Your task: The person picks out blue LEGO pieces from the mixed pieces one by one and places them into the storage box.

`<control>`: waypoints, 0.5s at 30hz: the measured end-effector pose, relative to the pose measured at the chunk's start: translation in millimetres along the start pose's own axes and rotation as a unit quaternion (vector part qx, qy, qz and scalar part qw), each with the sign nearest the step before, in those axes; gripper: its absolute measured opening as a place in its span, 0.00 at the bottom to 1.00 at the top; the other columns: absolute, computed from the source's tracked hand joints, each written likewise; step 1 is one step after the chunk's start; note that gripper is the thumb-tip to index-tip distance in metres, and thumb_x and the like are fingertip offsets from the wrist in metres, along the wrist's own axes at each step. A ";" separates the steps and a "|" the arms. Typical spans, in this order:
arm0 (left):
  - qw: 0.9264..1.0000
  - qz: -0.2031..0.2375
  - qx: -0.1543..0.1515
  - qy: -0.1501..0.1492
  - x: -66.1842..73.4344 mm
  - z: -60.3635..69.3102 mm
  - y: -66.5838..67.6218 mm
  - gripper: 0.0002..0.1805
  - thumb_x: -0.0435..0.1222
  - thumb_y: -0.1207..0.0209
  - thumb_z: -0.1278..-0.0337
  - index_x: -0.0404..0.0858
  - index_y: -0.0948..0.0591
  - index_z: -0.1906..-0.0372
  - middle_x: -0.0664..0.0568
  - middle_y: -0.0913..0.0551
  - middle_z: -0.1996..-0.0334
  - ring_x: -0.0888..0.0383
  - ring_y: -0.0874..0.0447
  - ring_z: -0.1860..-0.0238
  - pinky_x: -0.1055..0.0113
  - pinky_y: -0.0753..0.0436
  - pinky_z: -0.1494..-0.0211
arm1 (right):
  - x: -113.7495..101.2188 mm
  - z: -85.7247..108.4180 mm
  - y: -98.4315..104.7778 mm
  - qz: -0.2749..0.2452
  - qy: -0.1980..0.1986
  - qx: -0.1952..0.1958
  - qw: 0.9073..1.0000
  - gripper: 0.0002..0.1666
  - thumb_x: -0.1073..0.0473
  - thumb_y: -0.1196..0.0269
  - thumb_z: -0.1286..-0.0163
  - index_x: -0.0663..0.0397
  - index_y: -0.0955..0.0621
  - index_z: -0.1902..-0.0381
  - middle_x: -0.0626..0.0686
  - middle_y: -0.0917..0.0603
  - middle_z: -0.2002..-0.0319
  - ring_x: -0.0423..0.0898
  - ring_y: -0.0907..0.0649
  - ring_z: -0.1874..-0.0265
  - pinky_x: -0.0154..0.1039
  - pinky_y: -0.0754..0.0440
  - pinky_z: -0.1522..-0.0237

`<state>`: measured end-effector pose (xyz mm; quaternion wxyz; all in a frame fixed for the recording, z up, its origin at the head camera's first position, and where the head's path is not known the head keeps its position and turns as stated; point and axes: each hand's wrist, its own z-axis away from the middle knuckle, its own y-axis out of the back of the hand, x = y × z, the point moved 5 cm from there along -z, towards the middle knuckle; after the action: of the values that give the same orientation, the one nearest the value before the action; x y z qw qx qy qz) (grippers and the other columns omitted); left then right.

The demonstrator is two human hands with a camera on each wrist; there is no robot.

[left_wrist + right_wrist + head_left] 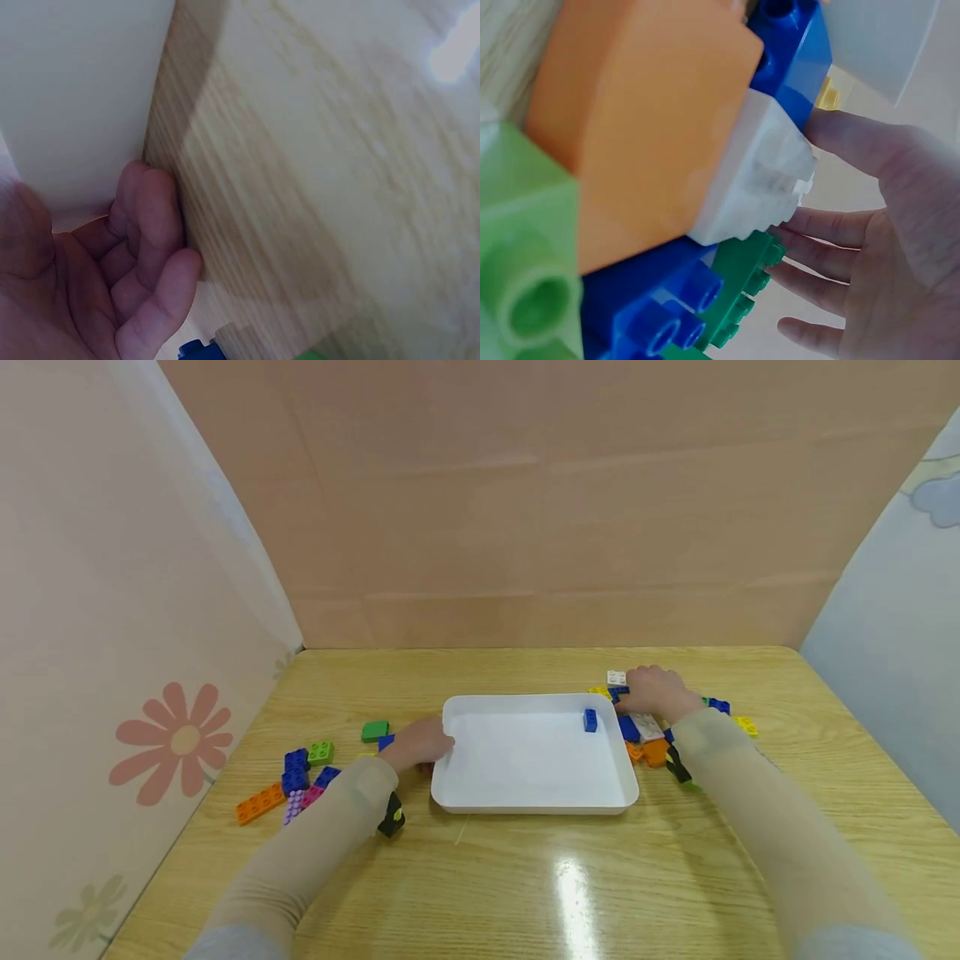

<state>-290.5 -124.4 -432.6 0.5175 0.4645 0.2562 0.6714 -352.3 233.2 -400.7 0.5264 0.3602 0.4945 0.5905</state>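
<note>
Left hand (420, 743) grips white tray (525, 764) — right hand (657, 691) among toy bricks (655, 752).

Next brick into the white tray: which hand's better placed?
Right, I'd say. The right hand is open at the pile beside the white tray, its fingers close by the white brick and green brick. The left hand grips the tray's left edge.

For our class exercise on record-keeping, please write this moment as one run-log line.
left hand: grips white tray, left edge | right hand: at studded toy bricks right of tray | inside tray: one blue brick
</note>
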 end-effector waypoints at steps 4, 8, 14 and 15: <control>1.000 0.006 0.001 -0.005 -0.3 -0.8 0.1 0.15 0.38 0.52 0.31 0.34 0.22 0.71 0.46 0.19 0.81 0.55 0.22 0.83 0.67 0.24 0.80 | 0.5 0.0 0.8 0.000 0.004 0.000 1.000 0.32 0.47 0.33 0.38 0.71 0.22 0.51 0.64 0.18 0.60 0.59 0.21 0.62 0.59 0.23 0.55; 1.000 0.008 0.001 -0.008 -0.9 -1.7 0.2 0.15 0.38 0.52 0.31 0.34 0.22 0.70 0.46 0.19 0.81 0.55 0.22 0.83 0.67 0.24 0.80 | 1.5 -1.0 0.7 0.002 0.005 -0.002 1.000 0.31 0.46 0.33 0.39 0.70 0.22 0.53 0.62 0.18 0.61 0.57 0.21 0.64 0.58 0.22 0.57; 1.000 0.004 0.002 -0.009 -0.6 -2.2 0.5 0.15 0.38 0.52 0.31 0.34 0.22 0.70 0.46 0.19 0.81 0.55 0.21 0.83 0.67 0.23 0.80 | 4.3 -4.8 -2.8 -0.001 0.010 0.001 1.000 0.32 0.44 0.33 0.39 0.70 0.23 0.53 0.62 0.19 0.62 0.57 0.22 0.64 0.58 0.22 0.57; 1.000 0.005 0.002 -0.009 -0.5 -2.1 0.4 0.15 0.38 0.52 0.31 0.34 0.22 0.70 0.46 0.19 0.81 0.55 0.21 0.83 0.67 0.23 0.80 | 4.7 -4.8 -3.0 -0.001 0.011 0.001 1.000 0.33 0.44 0.33 0.39 0.71 0.23 0.53 0.62 0.20 0.62 0.57 0.22 0.64 0.57 0.22 0.57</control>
<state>-292.5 -124.7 -433.3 0.5158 0.4723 0.2507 0.6694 -357.0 236.7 -405.2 0.5216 0.3538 0.5011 0.5930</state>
